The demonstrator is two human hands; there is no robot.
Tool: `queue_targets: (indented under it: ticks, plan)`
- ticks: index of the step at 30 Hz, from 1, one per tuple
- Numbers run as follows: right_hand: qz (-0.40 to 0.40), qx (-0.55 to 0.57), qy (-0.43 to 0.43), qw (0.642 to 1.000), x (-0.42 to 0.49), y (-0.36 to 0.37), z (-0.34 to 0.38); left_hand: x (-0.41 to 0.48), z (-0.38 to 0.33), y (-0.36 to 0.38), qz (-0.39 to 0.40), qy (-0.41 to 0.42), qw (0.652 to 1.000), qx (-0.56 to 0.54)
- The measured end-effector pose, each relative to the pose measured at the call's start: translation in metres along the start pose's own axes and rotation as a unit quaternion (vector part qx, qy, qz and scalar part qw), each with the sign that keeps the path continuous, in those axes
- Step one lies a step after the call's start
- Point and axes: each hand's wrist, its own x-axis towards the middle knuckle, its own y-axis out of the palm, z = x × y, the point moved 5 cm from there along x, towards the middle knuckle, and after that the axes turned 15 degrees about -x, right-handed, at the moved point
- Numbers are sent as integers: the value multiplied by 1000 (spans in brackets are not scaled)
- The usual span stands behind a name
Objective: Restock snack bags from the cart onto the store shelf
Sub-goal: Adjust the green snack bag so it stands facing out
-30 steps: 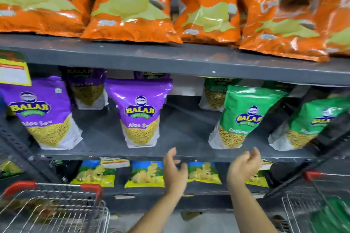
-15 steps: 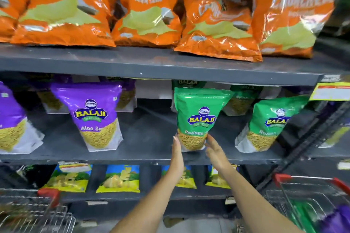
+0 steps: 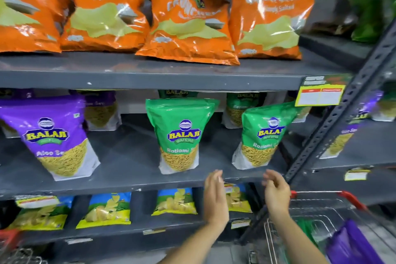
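A green Balaji Ratlami Sev bag (image 3: pixel 181 135) stands upright on the grey middle shelf (image 3: pixel 132 184). A second green bag (image 3: pixel 262 137) leans to its right, and a purple Aloo Sev bag (image 3: pixel 53 137) stands to its left. My left hand (image 3: pixel 215 197) and my right hand (image 3: pixel 276 193) hover just below the shelf's front edge, palms facing each other, fingers apart, holding nothing. At the bottom right is a wire cart (image 3: pixel 317 218) with red handle; in it lie a purple bag (image 3: pixel 351 242) and a green bag (image 3: pixel 308 231).
Orange Crunchem chip bags (image 3: pixel 184 25) fill the top shelf. Small blue-and-yellow chip bags (image 3: pixel 107 210) line the bottom shelf. A slotted steel upright (image 3: pixel 342 109) slants at right, with a yellow price tag (image 3: pixel 319 96) beside it. Another cart's red handle (image 3: pixel 8 238) shows bottom left.
Both hands have come off the green Ratlami Sev bag and dropped below the shelf edge, moving right. The bag stays standing. The view has shifted right toward the cart.
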Motion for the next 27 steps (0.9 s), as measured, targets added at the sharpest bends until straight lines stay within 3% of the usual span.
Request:
queue_targets:
  ticks: [2,5,10,13,21,25,27]
  plan:
    - [-16,-36,-12,999,25,-20,1,6,0,41,72,-77,994,-8]
    - [53,-51,-5,997,53,-22,15,20,-2,80,104,-138,984,-41]
    - [144,-9,12,989,76,-10,25,37,1,106,113,-132,984,-31]
    - [170,33,-20,985,74,-4,30,40,7,110,123,-121,984,-33]
    - [142,2,-24,990,62,-7,17,49,11,108,119,-136,981,-66]
    - [141,6,-23,990,57,-9,17,50,3,106,134,-134,982,-28]
    - [94,28,-11,995,51,-14,16,45,-5,97,131,-125,983,-2]
